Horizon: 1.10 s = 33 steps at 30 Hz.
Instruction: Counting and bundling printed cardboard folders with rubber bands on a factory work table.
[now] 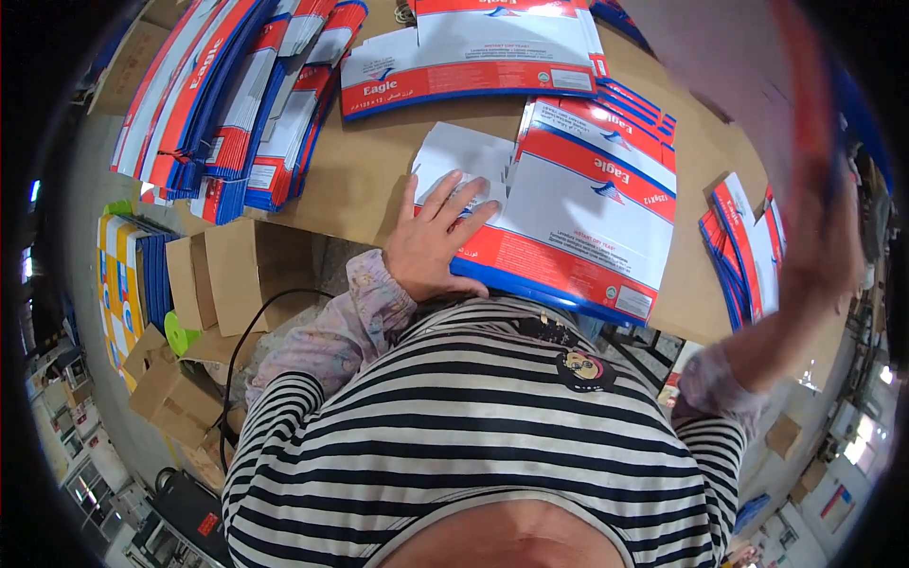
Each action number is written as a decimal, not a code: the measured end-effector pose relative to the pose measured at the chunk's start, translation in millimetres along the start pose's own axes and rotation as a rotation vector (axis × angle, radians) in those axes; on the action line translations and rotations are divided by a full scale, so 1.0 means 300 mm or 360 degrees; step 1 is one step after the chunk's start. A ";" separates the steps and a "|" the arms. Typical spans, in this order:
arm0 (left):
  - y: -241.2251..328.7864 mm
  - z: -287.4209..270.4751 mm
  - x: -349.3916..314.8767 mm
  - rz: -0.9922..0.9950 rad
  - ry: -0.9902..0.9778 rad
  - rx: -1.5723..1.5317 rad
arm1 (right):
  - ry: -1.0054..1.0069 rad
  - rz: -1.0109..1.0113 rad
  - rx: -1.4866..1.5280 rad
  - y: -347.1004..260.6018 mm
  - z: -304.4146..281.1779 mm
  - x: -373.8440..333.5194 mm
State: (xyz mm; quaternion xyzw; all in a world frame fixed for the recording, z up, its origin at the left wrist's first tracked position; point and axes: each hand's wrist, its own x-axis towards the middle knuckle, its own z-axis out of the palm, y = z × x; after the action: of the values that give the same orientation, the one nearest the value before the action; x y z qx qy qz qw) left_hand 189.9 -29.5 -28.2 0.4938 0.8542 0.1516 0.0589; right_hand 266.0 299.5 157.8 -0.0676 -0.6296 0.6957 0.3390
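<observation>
My left hand [440,237] lies flat, fingers spread, on the white flap and left edge of a red, white and blue flat carton [587,222]. That carton tops a fanned stack near the table's front edge. On the right, my right hand [819,246] is raised and smeared by motion. It grips the edge of another flat carton [734,71], which is tilted up with its pale side showing. Beyond my left hand, more flat cartons [473,62] lie in a pile.
Bundled folded cartons [275,123] stand at the far left of the brown table [374,189]. A small group of cartons [739,241] lies at the right. Left of the table are open cardboard boxes [237,275], a black cable [248,327] and a yellow-and-blue patterned stack [123,275].
</observation>
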 end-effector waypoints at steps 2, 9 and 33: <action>0.000 -0.010 0.007 -0.0034 0.0007 -0.0044 | -0.0712 -0.0638 -0.1230 0.221 0.081 0.104; 0.031 0.013 0.114 -0.0053 0.0161 -0.0122 | -0.1313 -0.1161 -0.2225 0.916 0.301 0.098; -0.008 0.019 0.167 0.0044 0.0637 -0.0645 | -0.1991 0.0284 -0.2123 0.326 0.021 -0.405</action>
State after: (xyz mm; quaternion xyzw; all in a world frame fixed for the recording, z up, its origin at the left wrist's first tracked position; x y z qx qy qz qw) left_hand 163.9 13.8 -32.0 0.4438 0.7943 0.4145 -0.0156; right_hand 317.3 228.7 28.5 0.0912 -0.9618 0.1216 -0.2278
